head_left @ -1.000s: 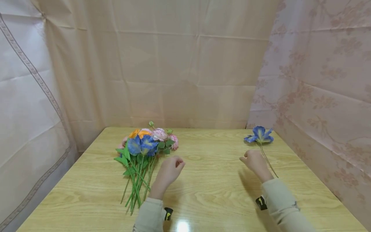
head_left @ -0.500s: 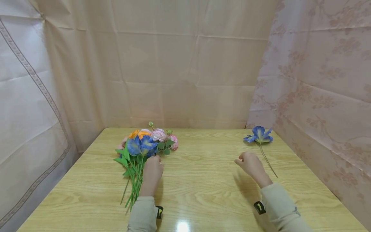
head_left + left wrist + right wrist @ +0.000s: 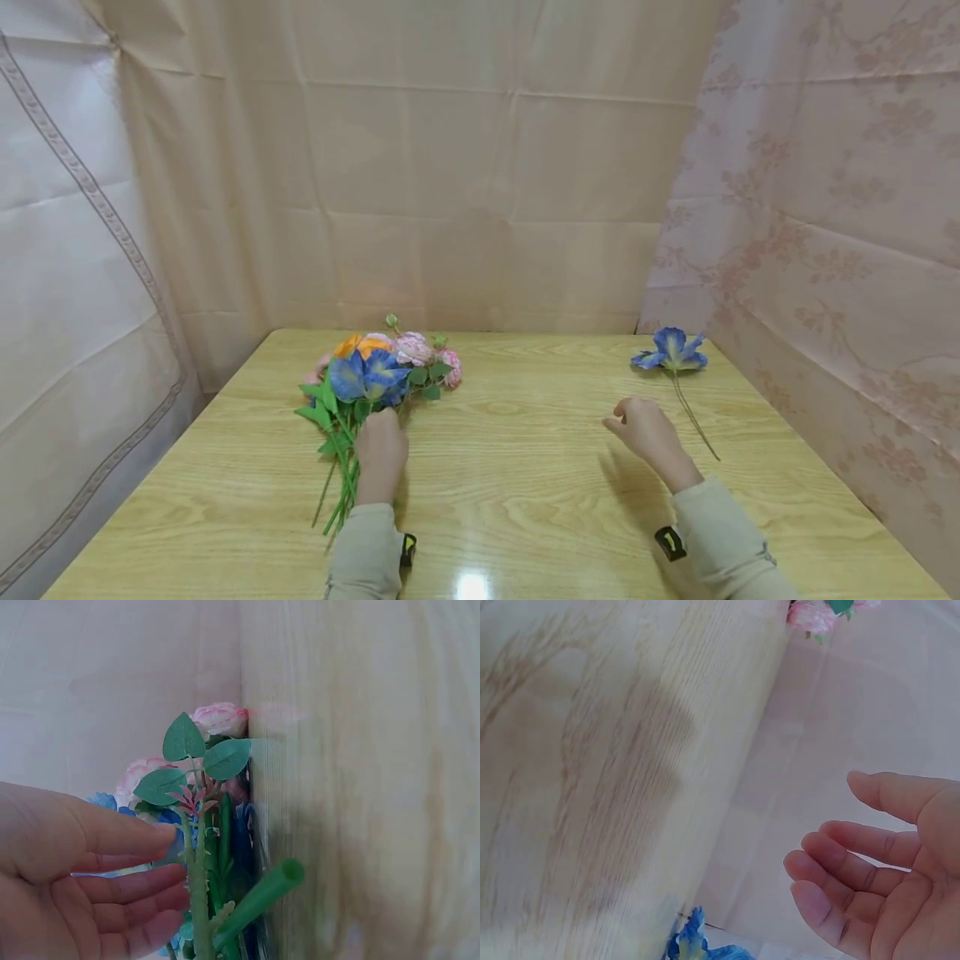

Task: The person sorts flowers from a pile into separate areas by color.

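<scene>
While the left hand (image 3: 381, 452) lies over the green stems (image 3: 343, 492) of the bouquet (image 3: 375, 371) with its fingers nearly straight and spread, gripping nothing, the right hand (image 3: 647, 432) hovers above the wooden table (image 3: 525, 500), fingers loosely curled and empty. Flower heads fan out just beyond the left fingertips. A single blue flower (image 3: 671, 350) lies beyond the right hand, its thin stem running just beside it.

Pale wooden table (image 3: 525, 500), peach cloth backdrop (image 3: 465, 167), floral curtain (image 3: 825, 208) at right.
</scene>
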A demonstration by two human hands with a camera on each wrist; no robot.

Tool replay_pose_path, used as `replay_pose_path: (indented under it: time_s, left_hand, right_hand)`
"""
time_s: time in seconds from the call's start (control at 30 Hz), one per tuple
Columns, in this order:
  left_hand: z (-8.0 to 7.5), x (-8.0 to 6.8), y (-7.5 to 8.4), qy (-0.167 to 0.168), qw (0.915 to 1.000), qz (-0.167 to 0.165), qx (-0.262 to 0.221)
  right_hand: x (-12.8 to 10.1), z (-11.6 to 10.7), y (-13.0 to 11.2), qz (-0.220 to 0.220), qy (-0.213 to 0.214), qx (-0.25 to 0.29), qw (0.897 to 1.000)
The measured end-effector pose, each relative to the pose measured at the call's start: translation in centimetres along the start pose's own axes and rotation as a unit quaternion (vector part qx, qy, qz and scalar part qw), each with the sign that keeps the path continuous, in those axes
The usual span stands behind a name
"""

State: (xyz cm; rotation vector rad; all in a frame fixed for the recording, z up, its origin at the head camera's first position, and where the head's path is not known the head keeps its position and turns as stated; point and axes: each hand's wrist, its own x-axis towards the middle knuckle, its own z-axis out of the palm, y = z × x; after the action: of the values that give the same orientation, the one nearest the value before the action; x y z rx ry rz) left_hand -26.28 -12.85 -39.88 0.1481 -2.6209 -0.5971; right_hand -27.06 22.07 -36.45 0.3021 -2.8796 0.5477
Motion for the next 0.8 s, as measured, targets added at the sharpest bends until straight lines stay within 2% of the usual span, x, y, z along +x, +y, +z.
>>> replay_pose_path:
  time_s: [0.1, 0.3, 0.4, 0.53, 0.8]
  left_hand:
    - [-0.14, 0.18, -0.16, -0.035, 0.9992, -0.02, 0.004]
    - [-0.1, 0.6, -0.56, -0.051, 0.9984, -0.021, 0.009]
    - [-0.03, 0.8, -0.72, -0.064, 0.9973, -0.035, 0.01]
    - [-0.03, 0.94, -0.78, -0.07, 0.9965, -0.046, 0.012]
    - [0.0, 0.87, -0.72, -0.066, 0.9974, -0.027, 0.009]
  right_hand:
    - [-0.03, 0.07, -0.06, 0.0, -0.003, -0.004, 1.0]
    - [0.12, 0.02, -0.42, -0.004, -0.011, -0.003, 1.0]
    - [0.16, 0.06, -0.51, 0.0, -0.015, -0.002, 1.0]
    - [0.16, 0.17, -0.44, 0.004, -0.021, -0.002, 1.0]
    - [-0.12, 0.49, -0.18, -0.001, -0.024, -0.005, 1.0]
